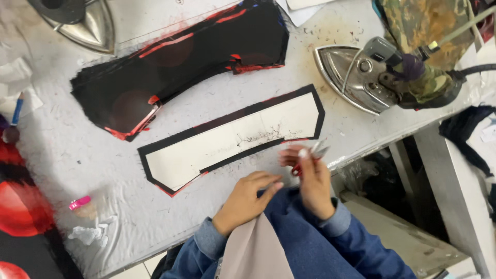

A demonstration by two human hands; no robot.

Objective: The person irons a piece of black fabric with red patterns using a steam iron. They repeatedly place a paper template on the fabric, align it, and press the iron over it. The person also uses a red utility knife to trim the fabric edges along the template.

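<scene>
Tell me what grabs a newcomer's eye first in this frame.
A pale template lies on black fabric at the table's middle, with a stack of black and red cut pieces above it. An iron rests at right; the right hand holds a small red-handled tool by the table edge.

Worn, stained white worktable (77, 155)

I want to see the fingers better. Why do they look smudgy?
In the head view, the right hand is motion-blurred around small red-handled scissors; the left hand is softer too; the white paper pattern on black fabric stays sharp.
</scene>
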